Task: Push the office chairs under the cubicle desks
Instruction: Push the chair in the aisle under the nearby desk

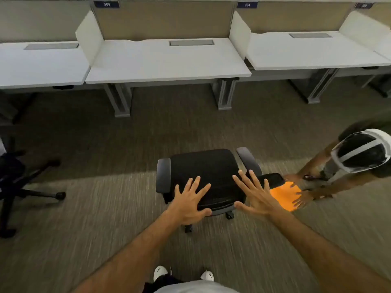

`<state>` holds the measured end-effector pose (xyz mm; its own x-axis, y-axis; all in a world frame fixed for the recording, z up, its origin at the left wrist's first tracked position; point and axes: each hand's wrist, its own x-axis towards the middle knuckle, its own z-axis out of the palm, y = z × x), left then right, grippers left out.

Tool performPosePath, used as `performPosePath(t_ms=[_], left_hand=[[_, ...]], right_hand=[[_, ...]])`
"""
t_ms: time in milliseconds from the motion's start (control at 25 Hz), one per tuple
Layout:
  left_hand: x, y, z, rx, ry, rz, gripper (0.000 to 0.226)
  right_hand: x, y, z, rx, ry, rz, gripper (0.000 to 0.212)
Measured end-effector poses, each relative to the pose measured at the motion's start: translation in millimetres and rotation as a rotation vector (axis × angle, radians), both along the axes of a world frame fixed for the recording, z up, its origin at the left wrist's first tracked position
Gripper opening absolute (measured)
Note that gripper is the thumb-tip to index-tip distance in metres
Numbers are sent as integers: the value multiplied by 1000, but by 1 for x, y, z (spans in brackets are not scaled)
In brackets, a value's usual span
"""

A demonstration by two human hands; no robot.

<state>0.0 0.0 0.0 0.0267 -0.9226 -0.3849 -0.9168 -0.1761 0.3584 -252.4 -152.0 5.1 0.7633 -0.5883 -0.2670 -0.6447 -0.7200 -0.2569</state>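
A black office chair (208, 166) with grey armrests stands on the carpet in front of me, well short of the white cubicle desk (167, 64) marked 305. My left hand (190, 199) is spread flat over the top of the chair's backrest, fingers straight. My right hand (257, 195) is spread the same way at the backrest's right side. Whether the palms touch the chair or hover just above it I cannot tell. The space under the desk, between its two grey legs, holds nothing.
Another person (357, 157) with a white headset crouches at the right, hands on an orange sheet (284, 194) on the floor beside the chair. A second black chair (19, 178) stands at the left edge. More white desks (313, 49) flank the middle one.
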Motion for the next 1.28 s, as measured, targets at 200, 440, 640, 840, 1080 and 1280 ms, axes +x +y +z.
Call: performPosePath(t_ms=[200,440,640,840,1080,1280], left_hand=[[-8,3,-18,51,-81,-16,85],[2,-18,-20,124,-88,-22,71],[15,-28,-26,149,-73,-68,78],[27,-39,-34,147,-16,-7,100],[43,-56,-37,126,45,45,103],[66,-75,-35,90,55,84,100]], right_hand=[[-18,-8,-27,-1,204,67,74],[0,-40,-28,2,246,78,66],[11,-65,-29,-41,271,209,88],[18,-76,-35,-73,200,240,106],[39,-96,-37,-83,191,239,100],[64,-119,-38,-118,157,227,102]])
